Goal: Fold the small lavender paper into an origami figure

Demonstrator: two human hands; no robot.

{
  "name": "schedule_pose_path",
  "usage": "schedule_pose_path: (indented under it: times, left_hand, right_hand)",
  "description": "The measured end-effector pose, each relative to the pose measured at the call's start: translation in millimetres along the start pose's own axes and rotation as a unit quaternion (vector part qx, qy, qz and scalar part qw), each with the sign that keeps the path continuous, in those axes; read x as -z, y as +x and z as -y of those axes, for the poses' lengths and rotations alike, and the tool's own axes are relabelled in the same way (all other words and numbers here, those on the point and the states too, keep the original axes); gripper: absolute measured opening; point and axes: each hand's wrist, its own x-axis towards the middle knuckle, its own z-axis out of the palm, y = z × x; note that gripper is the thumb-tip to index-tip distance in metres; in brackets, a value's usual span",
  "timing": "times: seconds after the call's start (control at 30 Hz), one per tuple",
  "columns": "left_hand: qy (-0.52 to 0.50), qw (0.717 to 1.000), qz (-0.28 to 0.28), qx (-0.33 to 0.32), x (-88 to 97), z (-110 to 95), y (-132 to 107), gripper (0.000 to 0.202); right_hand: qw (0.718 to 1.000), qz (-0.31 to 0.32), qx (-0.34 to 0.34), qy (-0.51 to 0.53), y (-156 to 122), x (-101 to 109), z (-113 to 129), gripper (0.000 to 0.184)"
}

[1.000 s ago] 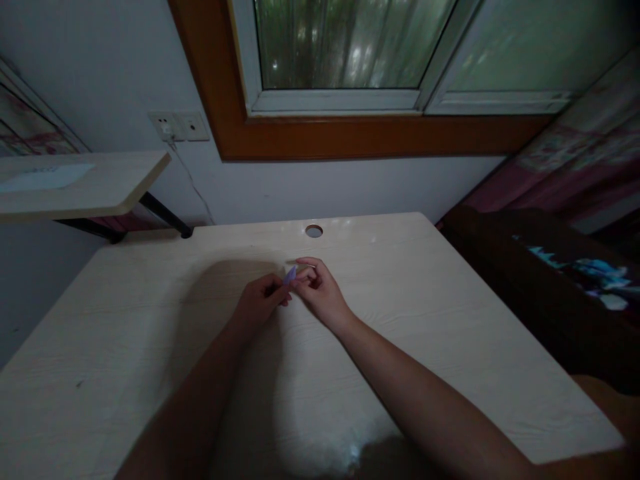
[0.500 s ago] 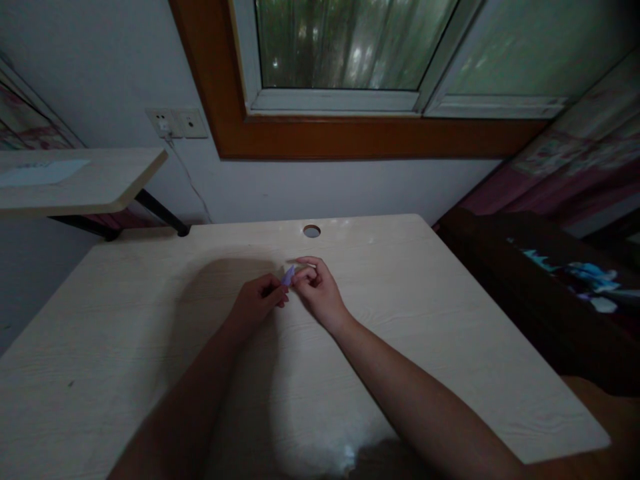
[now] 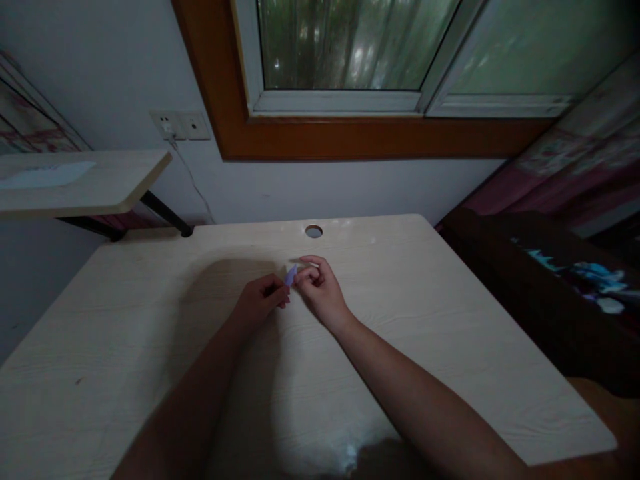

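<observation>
A small piece of folded purple paper [image 3: 291, 275] is held between my hands, over the far middle part of the pale wooden table [image 3: 425, 320]. My left hand [image 3: 261, 297] pinches its lower end, thumb against fingers. At its right edge, my right hand [image 3: 320, 287] has thumb and index finger closed on the paper, while other fingers stretch away from it. The fingertips cover part of the paper, so its full shape cannot be made out.
Behind my hands is a round cable hole [image 3: 314, 231] near the table's back edge. A raised shelf [image 3: 120, 180] with a paper sheet stands at the left. A wall socket [image 3: 180, 125] holds a plugged cable. Right of the table, blue and white items [image 3: 597, 277] lie on a dark surface.
The camera view has shifted very slightly. Both hands keep the same hold on the purple paper, with barely any movement.
</observation>
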Motion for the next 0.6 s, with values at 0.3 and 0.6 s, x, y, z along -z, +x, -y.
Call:
schedule_pose_path:
  times: [0.3,0.6]
  left_hand:
    - [0.025,1.000,0.007,-0.007,2.1,1.5,-0.4,0.022]
    - [0.042,0.999,-0.004,-0.007,0.4,-2.1,-0.3,0.020]
  right_hand:
    - [1.000,-0.005,0.002,0.010,-0.2,0.0,-0.9,0.042]
    - [1.000,0.010,0.000,0.009,-0.4,1.1,-2.4,0.041]
